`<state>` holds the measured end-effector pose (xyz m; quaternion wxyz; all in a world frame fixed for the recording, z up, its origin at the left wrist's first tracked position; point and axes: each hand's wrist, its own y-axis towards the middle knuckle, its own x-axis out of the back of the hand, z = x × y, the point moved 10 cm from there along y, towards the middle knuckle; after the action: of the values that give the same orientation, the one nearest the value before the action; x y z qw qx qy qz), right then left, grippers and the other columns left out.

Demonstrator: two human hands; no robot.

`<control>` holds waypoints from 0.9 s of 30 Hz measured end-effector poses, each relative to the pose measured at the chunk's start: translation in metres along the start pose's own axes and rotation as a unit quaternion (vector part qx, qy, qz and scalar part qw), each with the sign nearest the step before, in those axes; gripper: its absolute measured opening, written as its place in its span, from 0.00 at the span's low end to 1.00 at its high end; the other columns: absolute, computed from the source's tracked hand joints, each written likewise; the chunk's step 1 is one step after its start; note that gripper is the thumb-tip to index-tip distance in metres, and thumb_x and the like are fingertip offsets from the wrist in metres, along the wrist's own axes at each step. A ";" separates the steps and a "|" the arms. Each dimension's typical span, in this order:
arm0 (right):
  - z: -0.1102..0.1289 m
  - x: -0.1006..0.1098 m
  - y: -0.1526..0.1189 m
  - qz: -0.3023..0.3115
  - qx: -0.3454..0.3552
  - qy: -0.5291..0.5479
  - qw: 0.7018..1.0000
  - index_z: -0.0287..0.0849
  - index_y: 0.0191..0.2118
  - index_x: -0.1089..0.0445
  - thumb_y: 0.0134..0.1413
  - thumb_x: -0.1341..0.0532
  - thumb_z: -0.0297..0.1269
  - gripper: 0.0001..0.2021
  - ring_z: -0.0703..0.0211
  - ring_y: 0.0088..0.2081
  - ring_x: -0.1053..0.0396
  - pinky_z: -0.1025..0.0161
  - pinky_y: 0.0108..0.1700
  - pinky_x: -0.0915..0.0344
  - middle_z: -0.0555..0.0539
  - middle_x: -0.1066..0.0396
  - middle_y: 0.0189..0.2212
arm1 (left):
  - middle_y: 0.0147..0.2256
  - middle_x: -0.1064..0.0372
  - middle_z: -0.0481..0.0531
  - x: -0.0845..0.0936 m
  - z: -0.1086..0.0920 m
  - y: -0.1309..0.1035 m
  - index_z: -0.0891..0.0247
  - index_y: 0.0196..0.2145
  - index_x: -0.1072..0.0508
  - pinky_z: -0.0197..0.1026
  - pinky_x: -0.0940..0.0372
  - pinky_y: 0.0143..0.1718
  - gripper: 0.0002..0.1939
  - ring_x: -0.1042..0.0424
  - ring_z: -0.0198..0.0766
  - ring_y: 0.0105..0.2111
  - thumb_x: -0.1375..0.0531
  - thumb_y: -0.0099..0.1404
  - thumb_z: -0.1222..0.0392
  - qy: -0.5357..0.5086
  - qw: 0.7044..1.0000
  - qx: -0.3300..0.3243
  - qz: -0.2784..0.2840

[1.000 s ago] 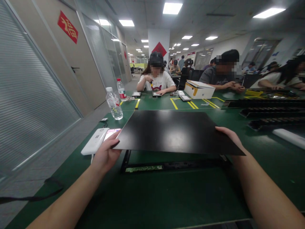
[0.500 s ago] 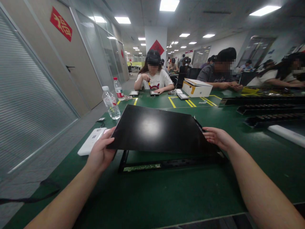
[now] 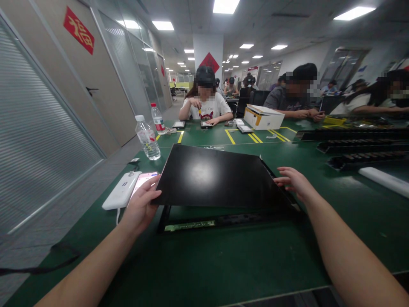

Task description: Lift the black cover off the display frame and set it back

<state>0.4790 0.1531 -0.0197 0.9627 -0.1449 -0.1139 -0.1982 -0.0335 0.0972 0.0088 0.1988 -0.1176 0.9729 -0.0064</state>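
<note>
A large flat black panel (image 3: 217, 177) hangs tilted over a black frame (image 3: 223, 221) with a green circuit strip along its near edge, on the green table (image 3: 204, 264). My left hand (image 3: 140, 207) grips the panel's near left corner, thumb on top. My right hand (image 3: 292, 181) rests at the panel's right edge with its fingers spread, touching the edge; the right side of the panel sits low on the frame while the left side stays raised.
A white power bank (image 3: 120, 196) and a pink phone (image 3: 142, 181) lie left of the panel. Two water bottles (image 3: 147, 138) stand behind them. Black trays (image 3: 361, 147) and a white bar (image 3: 383, 181) are at right. Other people sit at the far table with a white box (image 3: 263, 118).
The panel has come down on its right side onto the frame. My right hand slid from under the near right corner to the right edge and loosened; my left hand still holds the left corner.
</note>
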 end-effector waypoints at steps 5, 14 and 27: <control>0.003 -0.003 0.002 0.004 0.026 0.023 0.999 0.44 0.46 0.31 0.52 0.40 0.36 0.14 0.60 0.22 0.34 0.68 0.21 0.47 0.43 0.22 0.26 | 0.39 0.18 0.50 0.003 -0.003 0.000 0.62 0.42 0.19 0.35 0.29 0.34 0.25 0.22 0.40 0.35 0.29 0.42 0.69 0.007 1.000 -0.005 -0.013; -0.001 0.006 0.012 -0.030 0.055 0.027 0.998 0.44 0.47 0.34 0.52 0.41 0.35 0.15 0.62 0.19 0.37 0.68 0.20 0.50 0.46 0.25 0.23 | 0.37 0.18 0.50 -0.003 0.008 -0.006 0.61 0.38 0.22 0.36 0.28 0.31 0.25 0.22 0.41 0.34 0.29 0.38 0.71 0.019 0.999 0.026 -0.018; -0.004 0.014 0.019 -0.054 0.075 -0.009 0.996 0.42 0.50 0.31 0.50 0.40 0.37 0.20 0.60 0.20 0.35 0.66 0.21 0.44 0.45 0.25 0.24 | 0.43 0.19 0.55 -0.005 0.023 -0.006 0.62 0.45 0.24 0.38 0.28 0.29 0.27 0.20 0.47 0.39 0.28 0.45 0.69 0.064 0.996 0.063 0.008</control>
<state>0.4997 0.1640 -0.0240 0.9576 -0.0672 -0.1452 -0.2397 -0.0184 0.0932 -0.0097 0.1429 -0.0961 0.9823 -0.0737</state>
